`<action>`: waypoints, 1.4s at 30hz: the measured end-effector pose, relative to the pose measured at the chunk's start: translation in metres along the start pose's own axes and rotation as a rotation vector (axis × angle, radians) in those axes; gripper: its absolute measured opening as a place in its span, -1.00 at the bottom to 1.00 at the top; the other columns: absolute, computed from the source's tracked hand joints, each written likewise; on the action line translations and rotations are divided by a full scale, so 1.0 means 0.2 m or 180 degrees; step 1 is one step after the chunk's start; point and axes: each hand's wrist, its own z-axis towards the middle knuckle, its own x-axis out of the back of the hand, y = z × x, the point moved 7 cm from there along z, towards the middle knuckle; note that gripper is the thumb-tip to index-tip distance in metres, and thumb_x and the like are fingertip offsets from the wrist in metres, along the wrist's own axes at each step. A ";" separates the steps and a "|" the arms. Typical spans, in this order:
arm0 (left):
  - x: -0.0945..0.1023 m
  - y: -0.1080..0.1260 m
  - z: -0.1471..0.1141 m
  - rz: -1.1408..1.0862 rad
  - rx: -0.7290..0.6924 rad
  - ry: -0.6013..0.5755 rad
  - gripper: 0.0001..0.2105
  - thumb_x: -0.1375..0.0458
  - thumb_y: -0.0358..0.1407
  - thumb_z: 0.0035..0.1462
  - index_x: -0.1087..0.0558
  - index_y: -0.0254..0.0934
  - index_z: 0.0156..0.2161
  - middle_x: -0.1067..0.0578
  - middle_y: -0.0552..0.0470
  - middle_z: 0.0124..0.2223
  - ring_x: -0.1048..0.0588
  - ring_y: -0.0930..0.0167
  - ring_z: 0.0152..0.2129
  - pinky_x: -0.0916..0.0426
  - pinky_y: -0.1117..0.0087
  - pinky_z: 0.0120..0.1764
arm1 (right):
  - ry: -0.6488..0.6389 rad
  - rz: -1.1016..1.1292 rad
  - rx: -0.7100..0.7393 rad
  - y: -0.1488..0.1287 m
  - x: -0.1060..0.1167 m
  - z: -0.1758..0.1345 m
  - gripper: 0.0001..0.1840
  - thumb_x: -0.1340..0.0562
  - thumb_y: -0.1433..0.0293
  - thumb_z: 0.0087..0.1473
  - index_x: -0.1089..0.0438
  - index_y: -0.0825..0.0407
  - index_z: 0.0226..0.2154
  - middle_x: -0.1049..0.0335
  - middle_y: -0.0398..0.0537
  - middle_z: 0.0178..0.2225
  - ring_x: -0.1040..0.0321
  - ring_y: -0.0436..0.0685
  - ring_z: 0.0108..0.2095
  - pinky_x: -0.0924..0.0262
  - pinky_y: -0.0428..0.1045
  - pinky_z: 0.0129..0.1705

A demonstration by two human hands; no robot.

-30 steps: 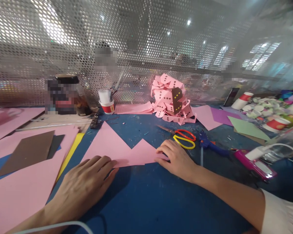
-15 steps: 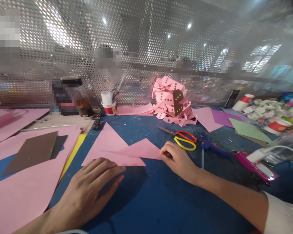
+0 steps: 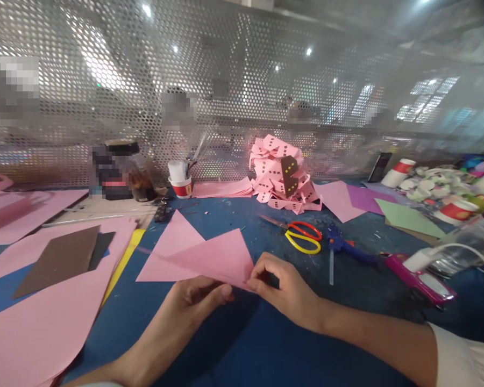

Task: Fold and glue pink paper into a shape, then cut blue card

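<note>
Raised off the table is a sheet of pink paper (image 3: 215, 255), its near right corner pinched between the thumb and fingertips of my right hand (image 3: 284, 287). My left hand (image 3: 189, 303) has its fingers curled and thumb drawn in at the near edge of that sheet, closed on it; the exact contact is partly hidden. Under the raised sheet, another pink paper piece (image 3: 175, 231) lies on the blue table (image 3: 242, 344), its pointed top and left corner showing. Scissors (image 3: 302, 242) with one red and one yellow handle lie just beyond my right hand.
A pile of folded pink paper pieces (image 3: 272, 172) stands at the back. Right are a blue glue gun (image 3: 347, 244), a magenta device (image 3: 419, 277) with a white cable, and paper cups (image 3: 457, 209). Large pink sheets (image 3: 36, 333) cover the left. A cup with tools (image 3: 181, 187) stands behind.
The left hand has gone from flat and spread to curled at the sheet's near edge. My right hand has moved slightly left and nearer, lifting and tilting the upper pink sheet.
</note>
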 end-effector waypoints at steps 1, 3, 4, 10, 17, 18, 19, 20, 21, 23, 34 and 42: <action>-0.01 0.01 0.01 -0.0062 -0.0008 0.0027 -0.62 -0.25 0.03 0.12 -0.64 -0.29 -0.33 -0.63 -0.05 -0.34 -0.54 0.27 -0.33 -0.45 0.35 -0.22 | -0.0024 0.0017 0.0020 0.00 -0.01 -0.01 -0.84 -0.27 0.32 0.26 -0.38 0.01 -0.35 -0.34 -0.16 -0.32 -0.29 -0.01 -0.33 -0.20 -0.08 -0.26; -0.03 0.04 0.03 -0.0151 -0.0017 0.0112 -0.61 -0.26 0.05 0.10 -0.63 -0.29 -0.37 -0.62 -0.04 -0.37 -0.54 0.27 -0.36 -0.45 0.34 -0.22 | -0.0063 0.0047 0.0084 -0.01 -0.02 -0.02 -0.84 -0.27 0.30 0.26 -0.38 0.01 -0.33 -0.35 -0.16 -0.31 -0.30 -0.01 -0.32 -0.21 -0.08 -0.26; -0.03 0.05 0.04 -0.0176 -0.0018 0.0158 -0.60 -0.26 0.06 0.08 -0.63 -0.30 -0.39 -0.62 -0.05 -0.38 -0.53 0.27 -0.37 -0.44 0.33 -0.23 | -0.0064 0.0039 0.0125 -0.01 -0.01 -0.02 -0.84 -0.27 0.30 0.27 -0.38 0.01 -0.33 -0.35 -0.15 -0.31 -0.31 -0.01 -0.32 -0.22 -0.08 -0.26; 0.03 0.06 0.06 -0.0215 0.0151 0.0330 -0.58 -0.26 0.06 0.10 -0.59 -0.32 -0.40 -0.60 -0.06 -0.39 -0.52 0.29 -0.37 -0.42 0.34 -0.22 | 0.0598 -0.0106 0.0142 -0.01 0.12 0.00 -0.88 -0.26 0.34 0.24 -0.34 -0.01 -0.18 -0.33 -0.08 -0.21 -0.31 0.06 -0.23 -0.26 0.00 -0.12; -0.10 0.06 0.05 -0.0740 0.0537 -0.0856 -0.63 -0.29 0.00 0.08 -0.49 -0.32 -0.44 -0.46 0.05 -0.47 -0.41 0.42 -0.50 -0.37 0.41 -0.32 | 0.0317 0.0937 -0.0613 0.10 0.13 0.01 -0.58 -0.27 0.12 0.22 -0.29 -0.04 0.03 -0.38 -0.01 -0.10 -0.38 0.13 -0.10 -0.30 0.04 -0.04; -0.11 0.05 0.05 -0.0714 0.0581 -0.0946 -0.63 -0.30 0.00 0.07 -0.45 -0.31 -0.47 -0.41 0.08 -0.50 -0.38 0.44 -0.52 -0.34 0.43 -0.35 | 0.0277 0.0983 -0.0671 0.10 0.12 0.01 -0.60 -0.28 0.12 0.21 -0.32 -0.04 0.00 -0.39 -0.02 -0.13 -0.38 0.13 -0.12 -0.30 0.04 -0.06; -0.11 0.04 0.05 -0.0669 0.0616 -0.1018 -0.62 -0.31 0.00 0.06 -0.41 -0.29 -0.49 -0.37 0.11 -0.51 -0.34 0.46 -0.54 -0.31 0.44 -0.37 | 0.0246 0.1026 -0.0730 0.10 0.12 0.02 -0.62 -0.29 0.13 0.19 -0.33 -0.03 -0.02 -0.40 -0.04 -0.17 -0.38 0.11 -0.16 -0.30 0.02 -0.10; -0.12 0.03 0.04 -0.0612 0.0640 -0.1076 -0.61 -0.31 0.00 0.06 -0.38 -0.28 -0.50 -0.34 0.13 -0.52 -0.31 0.47 -0.55 -0.26 0.45 -0.40 | 0.0218 0.1095 -0.0792 0.11 0.12 0.02 -0.62 -0.30 0.14 0.18 -0.34 -0.02 -0.04 -0.39 -0.07 -0.22 -0.38 0.10 -0.21 -0.29 0.01 -0.14; -0.12 0.01 0.04 -0.0556 0.0655 -0.1134 -0.60 -0.29 0.01 0.08 -0.37 -0.28 -0.50 -0.32 0.13 -0.52 -0.28 0.48 -0.56 -0.23 0.45 -0.42 | 0.0182 0.1215 -0.0864 0.11 0.11 0.03 -0.61 -0.30 0.14 0.18 -0.34 -0.01 -0.04 -0.39 -0.09 -0.26 -0.37 0.08 -0.25 -0.28 -0.01 -0.19; -0.12 -0.01 0.04 -0.0439 0.0663 -0.1248 -0.60 -0.25 0.04 0.12 -0.38 -0.28 -0.46 -0.32 0.12 -0.49 -0.25 0.48 -0.54 -0.17 0.45 -0.44 | 0.0037 0.1594 -0.1034 0.13 0.09 0.04 -0.57 -0.29 0.11 0.18 -0.33 0.01 -0.02 -0.38 -0.11 -0.31 -0.36 0.06 -0.31 -0.27 -0.02 -0.24; -0.13 0.00 0.01 -0.0033 0.0597 -0.1537 -0.63 -0.20 0.01 0.20 -0.45 -0.30 -0.37 -0.36 0.13 -0.46 -0.26 0.48 -0.51 -0.12 0.47 -0.44 | 0.0138 0.1179 -0.1166 0.18 0.10 0.02 -0.57 -0.28 0.02 0.16 -0.38 0.06 -0.43 -0.15 -0.23 -0.51 -0.06 -0.03 -0.48 0.01 -0.07 -0.42; 0.12 0.00 0.14 0.0898 0.0007 -0.0525 -0.70 -0.15 -0.04 0.25 -0.57 -0.22 -0.17 -0.59 -0.01 -0.23 -0.50 0.30 -0.29 -0.35 0.38 -0.25 | 0.0313 0.1098 -0.1201 0.23 0.14 0.05 -0.52 -0.25 0.00 0.18 -0.38 0.05 -0.51 -0.30 -0.17 -0.54 -0.24 0.00 -0.50 -0.14 -0.06 -0.43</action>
